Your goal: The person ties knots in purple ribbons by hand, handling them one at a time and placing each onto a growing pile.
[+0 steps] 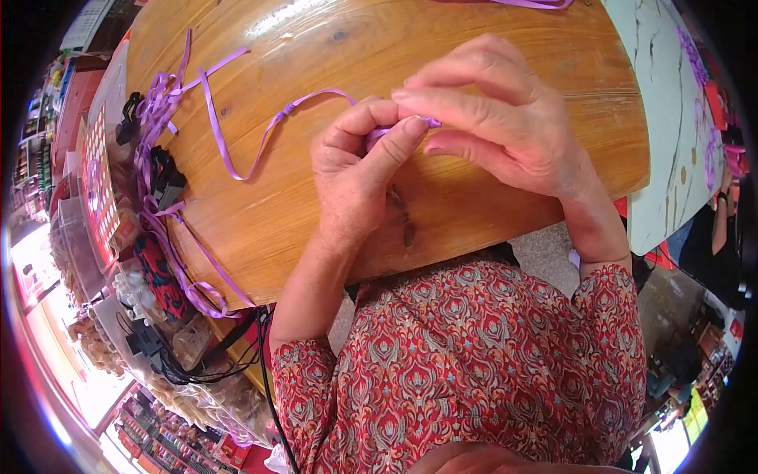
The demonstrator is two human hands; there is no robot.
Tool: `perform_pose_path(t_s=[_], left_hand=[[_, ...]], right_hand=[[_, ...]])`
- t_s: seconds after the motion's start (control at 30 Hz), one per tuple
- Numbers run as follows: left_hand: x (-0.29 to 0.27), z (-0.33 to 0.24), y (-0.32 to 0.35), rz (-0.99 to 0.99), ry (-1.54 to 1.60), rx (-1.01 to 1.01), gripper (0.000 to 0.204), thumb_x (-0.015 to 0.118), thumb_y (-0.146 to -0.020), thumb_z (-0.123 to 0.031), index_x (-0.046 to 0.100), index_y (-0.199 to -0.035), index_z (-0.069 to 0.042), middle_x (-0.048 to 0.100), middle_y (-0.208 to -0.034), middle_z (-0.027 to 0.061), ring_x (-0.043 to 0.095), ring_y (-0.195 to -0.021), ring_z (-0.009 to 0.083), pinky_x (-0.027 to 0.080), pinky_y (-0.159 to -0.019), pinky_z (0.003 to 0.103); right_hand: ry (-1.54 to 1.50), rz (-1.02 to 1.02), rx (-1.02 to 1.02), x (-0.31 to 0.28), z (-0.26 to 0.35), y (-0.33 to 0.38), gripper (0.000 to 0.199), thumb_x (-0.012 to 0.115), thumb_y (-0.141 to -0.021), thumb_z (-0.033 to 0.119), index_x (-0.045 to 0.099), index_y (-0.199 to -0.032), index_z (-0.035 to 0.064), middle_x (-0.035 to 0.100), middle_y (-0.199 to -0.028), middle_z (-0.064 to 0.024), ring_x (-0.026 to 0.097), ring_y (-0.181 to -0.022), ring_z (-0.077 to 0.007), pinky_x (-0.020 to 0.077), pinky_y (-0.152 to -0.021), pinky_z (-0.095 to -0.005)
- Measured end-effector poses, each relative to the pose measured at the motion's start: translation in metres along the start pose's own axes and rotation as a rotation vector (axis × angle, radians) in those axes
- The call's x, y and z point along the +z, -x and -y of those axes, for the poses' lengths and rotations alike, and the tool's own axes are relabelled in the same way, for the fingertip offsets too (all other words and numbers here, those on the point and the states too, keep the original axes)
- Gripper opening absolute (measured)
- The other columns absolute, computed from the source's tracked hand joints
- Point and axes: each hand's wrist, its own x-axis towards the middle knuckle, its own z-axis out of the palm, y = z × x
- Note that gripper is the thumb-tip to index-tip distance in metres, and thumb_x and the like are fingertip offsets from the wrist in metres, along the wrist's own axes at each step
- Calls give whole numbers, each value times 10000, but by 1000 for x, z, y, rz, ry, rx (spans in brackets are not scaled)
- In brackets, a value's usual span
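Observation:
A narrow purple ribbon (pixel 268 130) with a knot along it runs across the wooden table up to my hands. My left hand (pixel 355 158) pinches the ribbon between thumb and forefinger, and a short knotted bit pokes out past the fingertips. Just right of that bit, my right hand (pixel 505 118) is raised with its thumb and fingers apart. Its fingertips come close to the left forefinger; whether they touch is hard to tell. The part of the ribbon inside my left hand is hidden.
More purple ribbon (pixel 162 103) lies tangled along the table's left edge, beside black clips (pixel 166 178). Another strip of ribbon (pixel 545 3) is at the far edge. To the right stands a white marbled table (pixel 671 126). Black cables (pixel 158 355) and plastic bags are at lower left.

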Motion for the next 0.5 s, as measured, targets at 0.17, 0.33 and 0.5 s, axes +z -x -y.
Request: perform_pose_path(t_s=[0.17, 0.33, 0.5], left_hand=[[-1, -4, -1, -37, -122, -34, 69, 646, -810, -27, 640, -875, -4, 581, -758, -39, 486, -664, 12, 379, -585, 147], [-4, -6, -3, -72, -238, 42, 67, 658, -803, -29, 639, -863, -5, 557, -722, -57, 462, -641, 1, 355, -554, 142], [-5, -9, -3, -102, -294, 84, 62, 660, -801, -29, 638, -855, -7, 548, -722, -61, 456, -641, -4, 339, -549, 136]], right_hand=[[109, 49, -81, 0, -6, 6, 332, 732, -626, 84, 658, -949, 60, 566, -780, -28, 538, -706, -197, 394, -624, -304], [191, 36, -72, -4, -10, 6, 241, 722, -639, 34, 641, -866, 50, 569, -768, -34, 539, -698, -195, 396, -617, -306], [212, 11, -22, -9, -10, 5, 213, 709, -641, -7, 631, -832, 46, 573, -772, -44, 543, -684, -198, 404, -606, -303]])
